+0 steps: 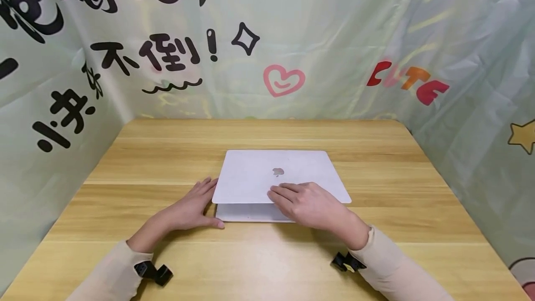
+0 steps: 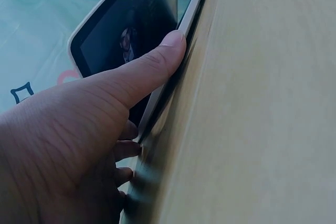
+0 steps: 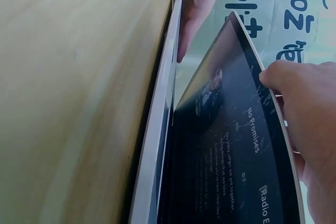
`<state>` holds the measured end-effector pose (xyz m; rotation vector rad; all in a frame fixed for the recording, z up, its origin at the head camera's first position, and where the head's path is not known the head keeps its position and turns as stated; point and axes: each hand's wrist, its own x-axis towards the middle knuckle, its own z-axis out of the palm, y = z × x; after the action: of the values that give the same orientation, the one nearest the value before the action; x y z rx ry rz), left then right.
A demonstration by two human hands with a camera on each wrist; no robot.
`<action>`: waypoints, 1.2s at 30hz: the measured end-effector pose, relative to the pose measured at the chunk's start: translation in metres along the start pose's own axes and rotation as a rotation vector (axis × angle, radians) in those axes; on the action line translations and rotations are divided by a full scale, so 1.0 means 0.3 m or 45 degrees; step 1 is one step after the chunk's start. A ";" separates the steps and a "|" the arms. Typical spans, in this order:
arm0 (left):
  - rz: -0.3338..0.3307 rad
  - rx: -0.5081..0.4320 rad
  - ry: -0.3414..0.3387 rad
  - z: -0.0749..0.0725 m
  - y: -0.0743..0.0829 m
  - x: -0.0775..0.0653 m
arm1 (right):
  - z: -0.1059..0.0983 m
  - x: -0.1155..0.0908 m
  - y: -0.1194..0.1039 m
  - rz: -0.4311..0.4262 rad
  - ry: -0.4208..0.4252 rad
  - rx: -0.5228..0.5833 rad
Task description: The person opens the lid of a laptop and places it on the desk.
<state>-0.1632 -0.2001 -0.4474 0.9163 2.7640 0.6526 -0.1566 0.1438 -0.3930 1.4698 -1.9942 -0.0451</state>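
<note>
A silver laptop (image 1: 251,171) stands on the wooden table with its lid partly raised, the apple logo facing up. At its front left corner, my left hand (image 1: 194,208) is spread, thumb touching the front edge of the base (image 2: 152,100) and the other fingers along the left side. My right hand (image 1: 313,206) holds the lid's front edge, its fingers lying on the outer face. In the right wrist view the thumb rests at the rim of the lid (image 3: 268,103), and the lit screen (image 3: 231,145) shows lines of text. The keyboard is mostly hidden under the lid.
Bare wood of the table (image 1: 418,185) surrounds the laptop. A printed cloth (image 1: 334,22) hangs behind and at both sides of the table. Small black wrist devices (image 1: 152,272) sit on both sleeves.
</note>
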 end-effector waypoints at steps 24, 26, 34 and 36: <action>-0.022 0.018 -0.022 -0.007 0.008 -0.001 | -0.002 0.030 -0.005 0.164 0.168 -0.017; -0.017 0.028 -0.016 -0.008 0.010 -0.002 | -0.002 0.037 -0.005 0.194 0.192 -0.021; 0.000 0.046 -0.002 -0.015 0.020 -0.004 | 0.001 0.050 -0.001 0.251 0.190 -0.080; -0.002 0.048 -0.006 -0.015 0.021 -0.005 | 0.004 0.051 0.002 0.244 0.199 -0.100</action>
<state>-0.1599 -0.1981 -0.4405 0.9216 2.7816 0.5995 -0.1601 0.1304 -0.3865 1.1902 -1.9728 0.0706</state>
